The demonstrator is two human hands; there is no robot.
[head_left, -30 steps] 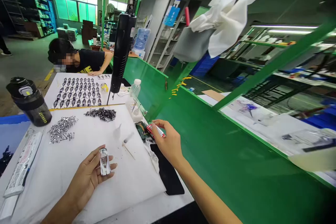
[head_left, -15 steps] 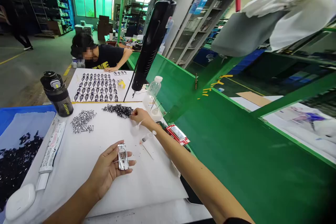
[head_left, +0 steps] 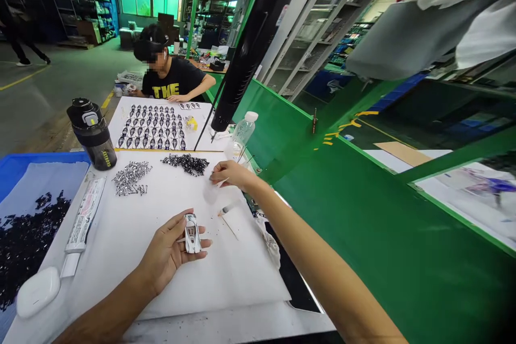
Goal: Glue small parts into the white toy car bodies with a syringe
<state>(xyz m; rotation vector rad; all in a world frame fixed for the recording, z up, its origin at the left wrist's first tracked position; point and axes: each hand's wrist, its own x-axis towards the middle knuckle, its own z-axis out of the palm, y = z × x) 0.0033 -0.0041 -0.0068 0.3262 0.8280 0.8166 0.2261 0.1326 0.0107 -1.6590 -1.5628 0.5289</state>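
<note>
Right grip (head_left: 236, 176) has drawn back from the dark pile of small parts (head_left: 185, 164), which now lies just to its left; its fingers are pinched narrow, on something too small to make out. Left grip (head_left: 165, 252) cradles the silver car body (head_left: 192, 235) on a half-open palm, fingers curled against its side. Well beyond both grips, many rows of badges (head_left: 151, 128) lie laid out, while silver screws (head_left: 131, 178) remain heaped ahead of the left grip; how much of the body is fitted cannot be told.
</note>
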